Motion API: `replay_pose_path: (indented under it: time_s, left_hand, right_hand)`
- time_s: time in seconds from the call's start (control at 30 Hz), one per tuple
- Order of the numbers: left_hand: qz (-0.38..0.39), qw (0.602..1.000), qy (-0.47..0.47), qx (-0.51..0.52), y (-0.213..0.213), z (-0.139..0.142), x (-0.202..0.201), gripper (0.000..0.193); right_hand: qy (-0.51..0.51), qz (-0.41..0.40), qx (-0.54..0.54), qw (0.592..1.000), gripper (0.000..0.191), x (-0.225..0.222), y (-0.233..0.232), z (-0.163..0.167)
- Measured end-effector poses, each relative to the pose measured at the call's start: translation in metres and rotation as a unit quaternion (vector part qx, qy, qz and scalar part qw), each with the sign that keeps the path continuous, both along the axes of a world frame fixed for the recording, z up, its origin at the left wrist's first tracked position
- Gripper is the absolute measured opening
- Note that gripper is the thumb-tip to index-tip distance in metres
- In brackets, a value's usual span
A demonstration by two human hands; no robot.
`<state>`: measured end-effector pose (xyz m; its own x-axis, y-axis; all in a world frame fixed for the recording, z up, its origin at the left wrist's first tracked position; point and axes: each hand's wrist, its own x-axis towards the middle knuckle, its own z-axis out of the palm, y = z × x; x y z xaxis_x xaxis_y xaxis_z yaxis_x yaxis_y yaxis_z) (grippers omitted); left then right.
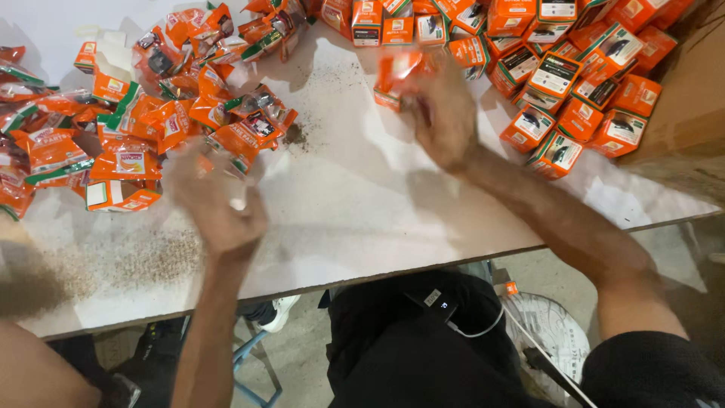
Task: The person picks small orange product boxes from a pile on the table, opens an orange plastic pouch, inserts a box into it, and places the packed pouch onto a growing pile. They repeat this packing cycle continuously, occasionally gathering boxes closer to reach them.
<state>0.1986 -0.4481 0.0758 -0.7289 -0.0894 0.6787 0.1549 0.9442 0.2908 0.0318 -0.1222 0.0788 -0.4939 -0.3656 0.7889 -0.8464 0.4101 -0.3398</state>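
My right hand (444, 117) is blurred over the middle back of the white table (355, 196) and grips a small orange box (396, 74) by its near side. Behind it and to its right, several orange boxes (581, 83) of the same kind lie in a heap. My left hand (215, 202) is blurred too, with curled fingers, just in front of a pile of orange plastic pouches (128, 121) on the table's left. Something small and pale shows at its fingers, but I cannot tell whether it holds anything.
A brown cardboard carton (691, 98) stands at the right edge. Dark crumbs and dust (151, 257) lie on the table's near left. Below the table are a round fan grille (555, 340), a black device with a cable (442, 304), and another person's limb (30, 370).
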Motion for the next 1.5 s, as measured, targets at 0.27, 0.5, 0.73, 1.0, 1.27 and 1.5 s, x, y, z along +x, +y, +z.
replay_pose_path:
  time_s: [0.27,0.5,0.73,1.0,1.27,1.5]
  left_hand:
    - [0.007,0.907,-0.13,0.4,-0.035,-0.024,-0.002,0.047]
    - [-0.21,0.863,-0.225,0.4,0.11,-0.038,-0.045,0.061]
    - [-0.011,0.985,-0.173,0.001,0.034,0.019,-0.1,0.055]
    - [-0.037,0.961,-0.248,-0.116,0.003,0.009,-0.142,0.044]
    - [-0.326,0.928,0.135,0.117,0.086,-0.005,-0.079,0.048]
    - [-0.266,0.962,-0.009,-0.065,0.1,-0.01,-0.078,0.051]
  right_hand:
    - [0.043,0.156,0.112,0.98,0.076,0.025,-0.028,-0.017]
    - [-0.095,0.219,0.146,0.96,0.092,0.038,-0.037,-0.033]
    - [-0.264,0.162,0.106,0.945,0.065,0.028,-0.027,-0.031]
    - [-0.258,0.258,0.101,0.926,0.06,0.013,-0.016,-0.031]
    - [-0.393,0.251,-0.008,0.885,0.053,0.012,-0.011,-0.028]
    - [-0.252,0.177,0.07,0.949,0.067,0.008,-0.011,-0.033]
